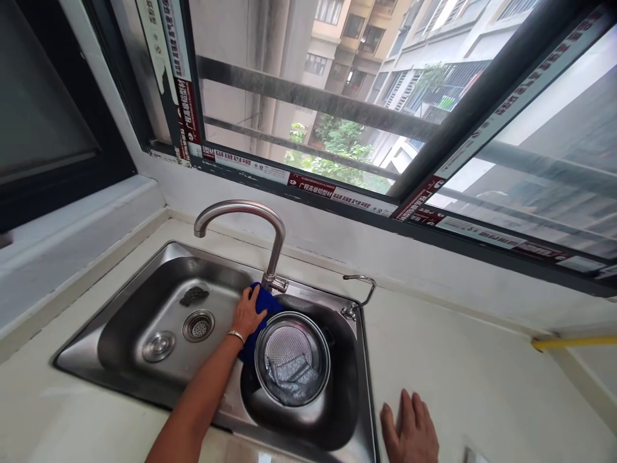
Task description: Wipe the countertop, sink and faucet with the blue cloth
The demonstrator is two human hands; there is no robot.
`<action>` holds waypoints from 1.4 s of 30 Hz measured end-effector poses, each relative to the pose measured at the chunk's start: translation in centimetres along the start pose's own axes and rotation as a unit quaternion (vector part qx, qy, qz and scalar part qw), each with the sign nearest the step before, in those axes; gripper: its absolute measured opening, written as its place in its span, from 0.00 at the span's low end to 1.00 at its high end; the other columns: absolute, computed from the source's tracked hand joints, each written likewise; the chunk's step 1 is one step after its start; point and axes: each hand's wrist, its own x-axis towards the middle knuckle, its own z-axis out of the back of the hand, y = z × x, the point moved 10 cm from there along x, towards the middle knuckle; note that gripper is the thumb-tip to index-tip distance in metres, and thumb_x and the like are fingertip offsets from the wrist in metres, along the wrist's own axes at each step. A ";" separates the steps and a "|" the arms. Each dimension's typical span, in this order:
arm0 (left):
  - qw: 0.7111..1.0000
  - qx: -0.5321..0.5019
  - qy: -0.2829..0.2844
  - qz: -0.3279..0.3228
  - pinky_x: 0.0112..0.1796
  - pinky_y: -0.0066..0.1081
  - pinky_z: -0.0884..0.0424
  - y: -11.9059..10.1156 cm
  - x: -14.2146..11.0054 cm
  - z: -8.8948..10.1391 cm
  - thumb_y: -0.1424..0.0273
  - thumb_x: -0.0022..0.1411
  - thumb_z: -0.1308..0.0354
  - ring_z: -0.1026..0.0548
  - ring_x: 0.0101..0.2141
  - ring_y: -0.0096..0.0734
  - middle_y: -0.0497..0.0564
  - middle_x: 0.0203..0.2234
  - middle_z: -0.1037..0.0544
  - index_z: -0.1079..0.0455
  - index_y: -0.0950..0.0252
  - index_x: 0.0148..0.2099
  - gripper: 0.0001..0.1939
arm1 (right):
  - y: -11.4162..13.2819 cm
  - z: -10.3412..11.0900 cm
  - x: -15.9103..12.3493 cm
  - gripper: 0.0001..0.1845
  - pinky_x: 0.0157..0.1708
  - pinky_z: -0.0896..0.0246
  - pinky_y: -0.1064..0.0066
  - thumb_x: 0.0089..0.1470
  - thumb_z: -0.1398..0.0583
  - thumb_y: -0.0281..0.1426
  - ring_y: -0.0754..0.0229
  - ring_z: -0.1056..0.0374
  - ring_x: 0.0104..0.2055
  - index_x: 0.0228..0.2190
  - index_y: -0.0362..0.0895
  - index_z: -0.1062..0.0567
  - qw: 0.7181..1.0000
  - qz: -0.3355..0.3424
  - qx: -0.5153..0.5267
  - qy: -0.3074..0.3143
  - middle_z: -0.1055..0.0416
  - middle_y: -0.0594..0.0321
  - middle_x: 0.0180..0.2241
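My left hand grips a dark blue cloth on the divider of the steel double sink, close to the base of the curved faucet. Part of the cloth hangs down behind my wrist, which wears a bracelet. Beside it, a round metal colander sits in the right basin with a crumpled grey cloth inside. Flat fingers show on my right hand, which is over the pale counter right of the sink and holds nothing.
In the left basin are a drain strainer, a loose round drain cover and a dark wet patch or rag. A thin small spout stands at the sink's back right corner. A yellow pipe runs along the right wall.
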 end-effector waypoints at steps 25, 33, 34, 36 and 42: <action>0.999 0.037 0.008 0.011 0.58 0.42 0.30 -0.3 -1.9 -0.3 0.71 0.62 0.40 0.31 0.60 0.48 0.64 0.64 0.37 0.48 0.63 0.72 0.39 | -0.3 -0.8 0.2 0.51 0.65 0.50 0.42 0.59 0.60 0.59 0.35 0.49 0.69 0.61 0.29 0.33 1.000 -0.021 0.005 0.003 0.42 0.36 0.65; 0.999 0.039 0.004 0.017 0.59 0.40 0.31 -0.1 -0.7 -0.2 0.69 0.61 0.40 0.30 0.59 0.46 0.63 0.64 0.38 0.50 0.65 0.73 0.41 | -0.4 -1.1 0.3 0.49 0.65 0.50 0.42 0.60 0.59 0.57 0.35 0.50 0.69 0.61 0.30 0.33 1.000 -0.014 0.008 -0.004 0.42 0.35 0.65; 0.999 0.041 0.007 0.015 0.59 0.40 0.31 -0.1 -0.7 -0.3 0.69 0.62 0.40 0.30 0.59 0.46 0.63 0.64 0.38 0.50 0.65 0.73 0.41 | -0.4 -1.2 0.3 0.49 0.65 0.50 0.41 0.60 0.59 0.57 0.35 0.51 0.69 0.61 0.30 0.34 1.000 -0.015 0.009 0.000 0.43 0.35 0.65; 0.999 0.046 0.012 0.008 0.59 0.41 0.31 -0.3 -0.9 -0.3 0.69 0.62 0.40 0.30 0.59 0.47 0.63 0.64 0.38 0.50 0.66 0.73 0.40 | -0.4 -1.2 0.2 0.48 0.65 0.51 0.41 0.60 0.59 0.57 0.35 0.52 0.70 0.61 0.30 0.34 1.000 -0.019 0.011 0.008 0.44 0.36 0.66; 0.998 0.066 0.016 -0.004 0.58 0.41 0.31 -1.0 -1.4 -0.2 0.72 0.62 0.41 0.31 0.59 0.48 0.64 0.64 0.37 0.48 0.66 0.72 0.38 | -0.2 -0.9 0.3 0.48 0.65 0.51 0.41 0.60 0.58 0.57 0.35 0.52 0.70 0.62 0.30 0.35 0.999 -0.029 0.014 0.020 0.43 0.36 0.66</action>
